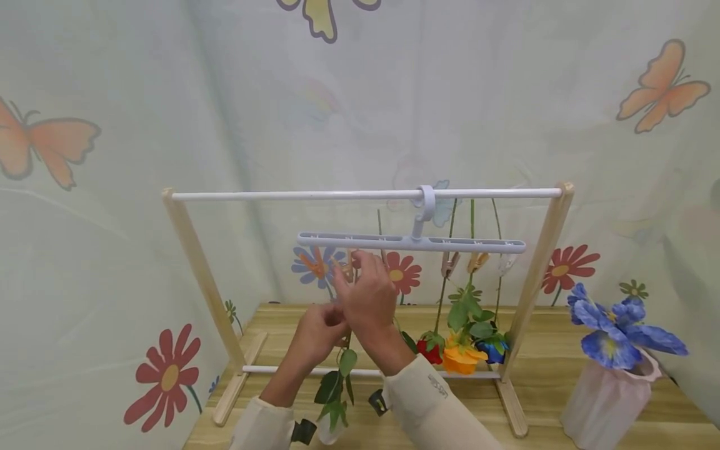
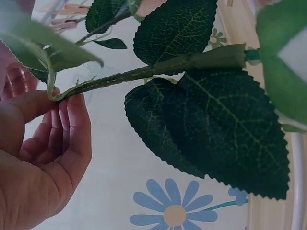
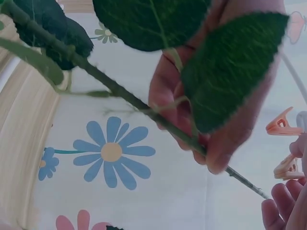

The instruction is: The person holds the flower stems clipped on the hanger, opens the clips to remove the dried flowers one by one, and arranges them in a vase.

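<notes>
Right now your left hand (image 1: 317,334) holds the green stem (image 1: 344,350) of an artificial flower, fingers curled round it just below the clip hanger (image 1: 410,242), in front of the wooden rack (image 1: 194,250). From the left wrist view the stem (image 2: 144,72) lies across your fingertips (image 2: 72,110), with large toothed leaves (image 2: 216,129) spreading to the right of it. Your right hand (image 1: 368,294) is raised above the left, its fingers up at a clip (image 1: 347,265) under the hanger's left half; you cannot tell from the pictures whether they pinch the clip or the stem tip. In the right wrist view the thin end of the stem (image 3: 144,108) runs slantwise toward the fingertips (image 3: 278,211) at the lower right, near two peach-coloured clips (image 3: 280,124).

The hanger hooks onto the white rail (image 1: 292,195) of the rack, which stands on a wooden table (image 1: 540,375). Three more flowers hang head down from clips on the right half: a red one (image 1: 430,351), an orange one (image 1: 461,359) and a blue one (image 1: 492,349). Well apart, at the right, a pink vase (image 1: 604,400) holds a blue flower (image 1: 615,331). A cloth printed with butterflies and flowers (image 1: 169,125) hangs behind.
</notes>
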Action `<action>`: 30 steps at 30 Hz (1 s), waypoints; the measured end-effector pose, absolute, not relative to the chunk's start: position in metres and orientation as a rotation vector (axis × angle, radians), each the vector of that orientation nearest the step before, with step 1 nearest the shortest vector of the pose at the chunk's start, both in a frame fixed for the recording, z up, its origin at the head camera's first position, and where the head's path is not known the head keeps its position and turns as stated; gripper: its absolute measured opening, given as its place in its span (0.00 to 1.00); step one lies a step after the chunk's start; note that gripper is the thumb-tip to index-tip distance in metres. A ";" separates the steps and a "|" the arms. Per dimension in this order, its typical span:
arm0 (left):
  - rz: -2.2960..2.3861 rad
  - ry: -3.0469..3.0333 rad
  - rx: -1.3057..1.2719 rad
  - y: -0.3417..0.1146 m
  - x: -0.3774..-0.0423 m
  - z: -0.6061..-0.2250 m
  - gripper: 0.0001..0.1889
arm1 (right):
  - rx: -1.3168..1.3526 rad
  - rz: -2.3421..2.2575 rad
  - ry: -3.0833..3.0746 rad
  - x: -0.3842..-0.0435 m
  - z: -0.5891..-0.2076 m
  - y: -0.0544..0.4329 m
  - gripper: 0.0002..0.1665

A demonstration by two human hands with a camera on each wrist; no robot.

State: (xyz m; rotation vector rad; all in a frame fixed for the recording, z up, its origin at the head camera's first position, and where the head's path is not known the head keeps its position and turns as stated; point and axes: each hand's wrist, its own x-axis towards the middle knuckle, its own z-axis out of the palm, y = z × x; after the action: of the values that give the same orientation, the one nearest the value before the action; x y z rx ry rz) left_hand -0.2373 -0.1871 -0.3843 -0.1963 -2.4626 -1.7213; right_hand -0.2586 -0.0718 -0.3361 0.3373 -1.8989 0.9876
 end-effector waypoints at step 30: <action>-1.112 -2.491 -0.292 -0.185 -0.211 -0.380 0.04 | 0.674 0.823 -1.679 -0.238 -0.346 -0.015 0.08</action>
State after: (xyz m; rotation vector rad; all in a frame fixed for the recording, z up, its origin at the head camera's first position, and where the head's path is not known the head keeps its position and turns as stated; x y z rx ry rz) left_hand -0.2108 -0.1855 -0.3798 -0.2918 -2.4908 -1.1123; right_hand -0.2381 -0.0152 -0.3456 0.6738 -1.6788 0.8226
